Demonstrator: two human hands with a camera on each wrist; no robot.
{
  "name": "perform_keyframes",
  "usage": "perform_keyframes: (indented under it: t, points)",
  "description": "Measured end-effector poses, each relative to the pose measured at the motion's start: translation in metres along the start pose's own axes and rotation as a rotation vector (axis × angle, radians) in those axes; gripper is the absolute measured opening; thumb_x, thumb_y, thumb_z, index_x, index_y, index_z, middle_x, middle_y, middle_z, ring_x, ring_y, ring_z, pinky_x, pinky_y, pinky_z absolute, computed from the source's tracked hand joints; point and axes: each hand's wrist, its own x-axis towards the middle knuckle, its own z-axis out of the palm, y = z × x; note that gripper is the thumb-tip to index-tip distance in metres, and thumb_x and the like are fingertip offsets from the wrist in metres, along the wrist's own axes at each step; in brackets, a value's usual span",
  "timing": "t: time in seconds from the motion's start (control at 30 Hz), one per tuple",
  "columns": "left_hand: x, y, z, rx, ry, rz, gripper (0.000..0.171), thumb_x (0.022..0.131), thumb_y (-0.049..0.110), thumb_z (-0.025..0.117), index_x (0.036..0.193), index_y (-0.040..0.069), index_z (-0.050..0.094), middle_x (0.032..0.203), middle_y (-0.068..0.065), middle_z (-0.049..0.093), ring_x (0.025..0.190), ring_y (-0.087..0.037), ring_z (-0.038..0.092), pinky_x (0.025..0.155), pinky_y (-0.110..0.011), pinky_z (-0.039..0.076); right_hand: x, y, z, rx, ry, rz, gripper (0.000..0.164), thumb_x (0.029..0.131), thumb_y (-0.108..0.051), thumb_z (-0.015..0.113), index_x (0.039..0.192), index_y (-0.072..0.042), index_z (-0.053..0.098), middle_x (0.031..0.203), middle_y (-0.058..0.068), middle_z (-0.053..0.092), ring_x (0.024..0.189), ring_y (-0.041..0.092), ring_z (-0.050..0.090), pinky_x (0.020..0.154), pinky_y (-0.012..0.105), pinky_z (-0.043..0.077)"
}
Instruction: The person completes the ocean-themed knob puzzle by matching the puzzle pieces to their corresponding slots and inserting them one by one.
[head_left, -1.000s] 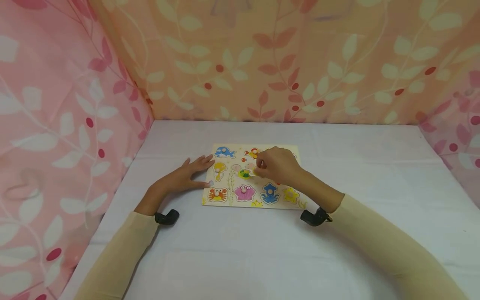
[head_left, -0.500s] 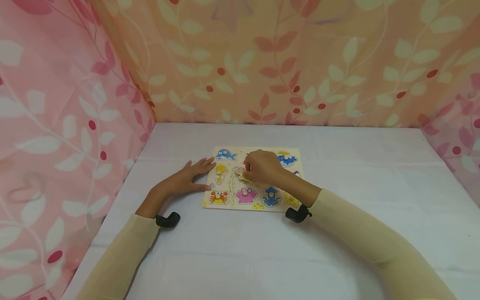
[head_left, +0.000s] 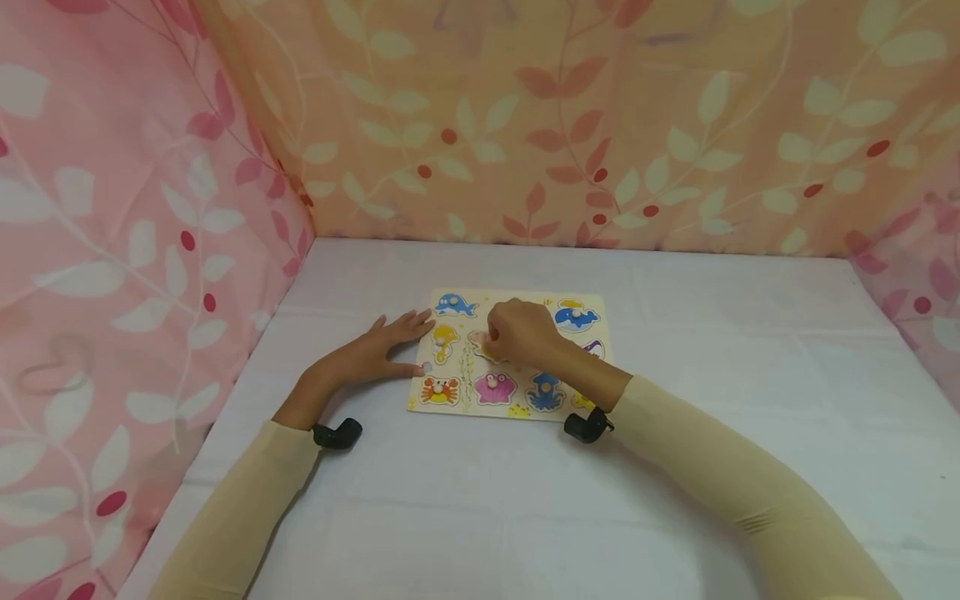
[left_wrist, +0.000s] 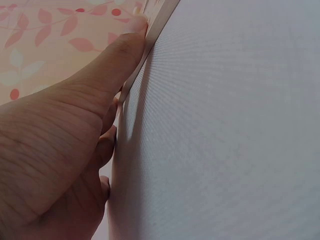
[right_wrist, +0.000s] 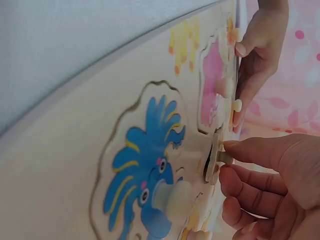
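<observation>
A wooden knob puzzle board (head_left: 480, 295) with sea-animal pieces lies on the white tablecloth. Above its middle is my right hand (head_left: 523, 335), thumb and fingertips pinching the knob of a turtle puzzle piece (right_wrist: 212, 162). In the right wrist view that piece sits slightly tilted at the board's surface; whether it is fully in its recess cannot be told. My left hand (head_left: 375, 352) spreads along the board's left side, thumb and fingertips touching its edge. A blue squid piece (right_wrist: 155, 200) and a pink shell piece (head_left: 494, 388) lie in their recesses. My right hand hides part of the top row.
Other pieces in the board include a blue dolphin (head_left: 454, 304), a yellow seahorse (head_left: 443, 340), a crab (head_left: 440, 390) and a whale (head_left: 576, 317). Patterned cloth walls (head_left: 570, 125) stand behind and at both sides of the white tablecloth (head_left: 450, 500).
My right hand has moved left over the board with the turtle piece, then stayed nearly still over the last half second. The left hand keeps its place at the edge.
</observation>
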Motion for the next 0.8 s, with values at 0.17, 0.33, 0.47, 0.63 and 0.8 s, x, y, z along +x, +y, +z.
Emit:
perform_keyframes:
  t: [0.17, 0.33, 0.47, 0.63, 0.8]
  points:
    - [-0.002, 0.000, 0.000, -0.014, -0.007, -0.009, 0.090, 0.090, 0.057, 0.070, 0.162, 0.031, 0.023, 0.169, 0.015, 0.010, 0.157, -0.017, 0.001, 0.123, -0.051, -0.011, 0.003, -0.001, 0.004, -0.025, 0.005, -0.010, 0.022, 0.091, -0.030, 0.077, 0.077, -0.015, 0.070, 0.069, -0.001, 0.060, 0.070, 0.017, 0.055, 0.060, 0.028, 0.047]
    - [-0.004, 0.001, 0.001, -0.015, -0.007, -0.020, 0.091, 0.089, 0.057, 0.071, 0.162, 0.031, 0.023, 0.169, 0.015, 0.010, 0.157, -0.017, 0.001, 0.123, -0.052, -0.011, 0.004, -0.002, 0.007, -0.039, 0.010, -0.016, 0.022, 0.090, -0.031, 0.078, 0.077, -0.015, 0.071, 0.068, -0.002, 0.060, 0.069, 0.017, 0.055, 0.059, 0.027, 0.047]
    - [-0.005, 0.001, 0.002, -0.016, -0.003, -0.015, 0.091, 0.089, 0.057, 0.071, 0.162, 0.031, 0.023, 0.169, 0.014, 0.010, 0.157, -0.018, 0.001, 0.123, -0.052, -0.011, 0.004, -0.002, 0.006, -0.049, 0.004, -0.013, 0.022, 0.091, -0.032, 0.078, 0.079, -0.015, 0.073, 0.069, -0.003, 0.060, 0.071, 0.017, 0.055, 0.062, 0.028, 0.047]
    - [0.002, 0.000, 0.002, -0.024, -0.008, 0.024, 0.091, 0.089, 0.057, 0.071, 0.162, 0.030, 0.024, 0.169, 0.012, 0.011, 0.157, -0.020, 0.002, 0.123, -0.054, -0.010, -0.002, 0.003, 0.005, -0.040, 0.008, 0.009, 0.021, 0.091, -0.034, 0.077, 0.084, -0.015, 0.076, 0.076, -0.002, 0.064, 0.076, 0.018, 0.055, 0.066, 0.030, 0.048]
    - [0.009, -0.003, 0.002, -0.002, -0.036, 0.032, 0.090, 0.090, 0.061, 0.067, 0.162, 0.032, 0.023, 0.169, 0.015, 0.011, 0.157, -0.017, 0.002, 0.124, -0.054, -0.007, -0.010, 0.011, -0.002, -0.025, 0.030, 0.010, 0.022, 0.093, -0.036, 0.075, 0.092, -0.014, 0.079, 0.095, 0.000, 0.073, 0.080, 0.016, 0.059, 0.066, 0.029, 0.050]
